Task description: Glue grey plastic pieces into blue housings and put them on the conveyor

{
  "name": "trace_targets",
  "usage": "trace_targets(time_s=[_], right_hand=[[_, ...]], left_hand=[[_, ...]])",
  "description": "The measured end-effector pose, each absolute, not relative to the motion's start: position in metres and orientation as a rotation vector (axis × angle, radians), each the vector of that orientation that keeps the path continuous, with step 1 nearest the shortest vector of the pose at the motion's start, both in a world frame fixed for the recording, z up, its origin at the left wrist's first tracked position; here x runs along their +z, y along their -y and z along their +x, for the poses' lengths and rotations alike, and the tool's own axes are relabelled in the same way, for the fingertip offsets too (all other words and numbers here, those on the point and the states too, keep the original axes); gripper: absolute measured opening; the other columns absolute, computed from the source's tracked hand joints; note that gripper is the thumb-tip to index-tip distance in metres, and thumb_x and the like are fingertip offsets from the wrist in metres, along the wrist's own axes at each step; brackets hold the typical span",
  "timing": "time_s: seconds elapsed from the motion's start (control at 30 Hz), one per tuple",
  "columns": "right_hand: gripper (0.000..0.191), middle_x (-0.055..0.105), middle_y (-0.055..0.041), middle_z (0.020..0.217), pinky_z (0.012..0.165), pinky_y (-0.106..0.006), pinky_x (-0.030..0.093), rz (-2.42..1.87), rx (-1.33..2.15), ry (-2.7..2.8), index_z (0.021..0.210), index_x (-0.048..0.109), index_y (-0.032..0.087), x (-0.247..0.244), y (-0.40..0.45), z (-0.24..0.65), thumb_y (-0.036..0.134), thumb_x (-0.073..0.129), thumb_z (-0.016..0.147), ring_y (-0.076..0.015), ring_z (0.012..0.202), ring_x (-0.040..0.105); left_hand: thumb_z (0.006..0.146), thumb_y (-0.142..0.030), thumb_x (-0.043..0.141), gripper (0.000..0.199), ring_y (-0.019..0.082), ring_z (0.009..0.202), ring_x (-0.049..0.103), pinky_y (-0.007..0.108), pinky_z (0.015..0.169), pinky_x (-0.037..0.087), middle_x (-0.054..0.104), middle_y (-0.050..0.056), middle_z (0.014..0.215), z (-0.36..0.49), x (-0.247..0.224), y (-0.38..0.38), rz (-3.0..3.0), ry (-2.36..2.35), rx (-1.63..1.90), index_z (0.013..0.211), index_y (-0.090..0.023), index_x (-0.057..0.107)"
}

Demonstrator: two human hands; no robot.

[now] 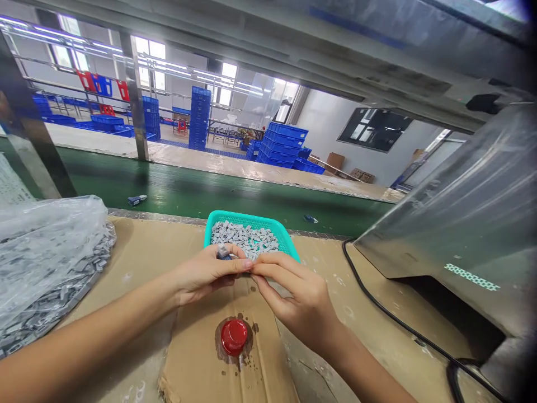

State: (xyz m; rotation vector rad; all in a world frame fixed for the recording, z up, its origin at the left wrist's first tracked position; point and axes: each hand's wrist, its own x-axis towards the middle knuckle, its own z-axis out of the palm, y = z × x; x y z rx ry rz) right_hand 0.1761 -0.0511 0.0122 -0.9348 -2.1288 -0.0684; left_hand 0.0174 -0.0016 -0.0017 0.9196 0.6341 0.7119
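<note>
Over the teal basket, hands

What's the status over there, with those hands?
Left hand holding small grey part; right hand fingertips against left's. Teal basket of grey parts just ahead. Red knob below hands, apart.

Left hand and right hand both bare and slim-fingered, with short, neatly trimmed nails; smooth, slender forearms uncovered down to the frame's lower edge.

Blue plastic crates stand stacked beyond a green conveyor belt, under bright windows.
</note>
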Motion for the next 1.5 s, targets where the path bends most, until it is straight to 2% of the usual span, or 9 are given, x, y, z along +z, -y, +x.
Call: trace_targets(time_s=[0.13,0.27,0.4,0.5,0.8,0.97,1.2,1.4,1.5], right_hand=[[0.012,0.061,-0.0024,0.072,0.062,-0.024,0.048,-1.178,0.338,2.048,0.074,0.06,0.018,0.005,0.074,0.184,0.008,0.053,0.073,-0.0128,0.068,0.058],[0.012,0.062,-0.0039,0.073,0.062,-0.022,0.048,-1.294,0.582,2.039,0.074,0.062,0.016,-0.012,0.096,0.183,0.009,0.053,0.074,-0.0126,0.068,0.058],[0.013,0.062,-0.0062,0.077,0.064,-0.023,0.048,-1.269,0.535,2.027,0.076,0.063,0.015,-0.025,0.102,0.178,0.009,0.051,0.075,-0.0132,0.071,0.058],[0.014,0.061,-0.0058,0.075,0.063,-0.022,0.048,-1.232,0.455,2.041,0.075,0.062,0.016,-0.03,0.101,0.175,0.009,0.05,0.075,-0.0131,0.069,0.058],[0.017,0.059,-0.0053,0.074,0.061,-0.023,0.049,-1.169,0.331,2.074,0.074,0.061,0.018,-0.032,0.103,0.173,0.008,0.048,0.076,-0.0132,0.068,0.057],[0.015,0.061,-0.0053,0.074,0.061,-0.022,0.049,-1.18,0.384,2.025,0.074,0.063,0.017,-0.019,0.101,0.174,0.008,0.052,0.074,-0.0132,0.068,0.058],[0.015,0.061,-0.0052,0.076,0.062,-0.021,0.049,-1.199,0.453,2.013,0.075,0.064,0.017,-0.01,0.096,0.173,0.008,0.053,0.074,-0.0128,0.069,0.059],[0.014,0.063,-0.0033,0.073,0.061,-0.022,0.05,-1.197,0.48,1.999,0.075,0.065,0.019,-0.007,0.089,0.174,0.01,0.055,0.073,-0.0131,0.068,0.059],[0.012,0.064,-0.0027,0.075,0.065,-0.025,0.051,-1.182,0.454,1.836,0.076,0.065,0.02,0.001,0.077,0.177,0.013,0.059,0.07,-0.0145,0.072,0.06]], left_hand=[[0.057,0.0,0.053,0.019,0.006,0.056,0.047,0.016,0.048,0.033,0.047,-0.003,0.062,0.013,0.008,-0.002,0.838,-0.699,0.783,0.069,-0.015,0.048],[0.06,0.002,0.042,0.016,0.007,0.056,0.052,0.021,0.055,0.044,0.049,0.0,0.072,0.013,0.009,-0.005,0.785,-0.753,0.852,0.063,-0.012,0.048],[0.068,-0.004,0.048,0.011,0.01,0.065,0.057,0.025,0.072,0.047,0.052,0.002,0.082,0.015,0.004,-0.002,0.82,-0.72,0.785,0.074,-0.012,0.053],[0.07,-0.01,0.053,0.015,0.01,0.072,0.057,0.024,0.077,0.045,0.056,0.003,0.082,0.013,0.002,-0.001,0.889,-0.68,0.747,0.084,-0.012,0.056],[0.061,-0.017,0.066,0.02,0.011,0.076,0.056,0.026,0.077,0.041,0.061,0.003,0.076,0.011,-0.004,-0.006,1.048,-0.606,0.806,0.08,-0.013,0.06],[0.064,-0.017,0.064,0.018,0.011,0.075,0.056,0.024,0.074,0.041,0.062,0.003,0.078,0.012,-0.007,-0.007,1.086,-0.612,0.789,0.081,-0.014,0.06],[0.068,-0.018,0.061,0.021,0.013,0.086,0.056,0.026,0.082,0.04,0.063,0.005,0.088,0.009,-0.009,-0.009,1.109,-0.524,0.745,0.089,-0.015,0.058],[0.061,-0.016,0.066,0.022,0.009,0.068,0.056,0.024,0.072,0.042,0.06,-0.001,0.071,0.009,-0.011,-0.011,1.082,-0.619,0.787,0.081,-0.016,0.057],[0.059,-0.015,0.067,0.021,0.011,0.071,0.057,0.025,0.073,0.041,0.062,0.001,0.072,0.01,-0.011,-0.011,1.146,-0.639,0.782,0.078,-0.015,0.059]])
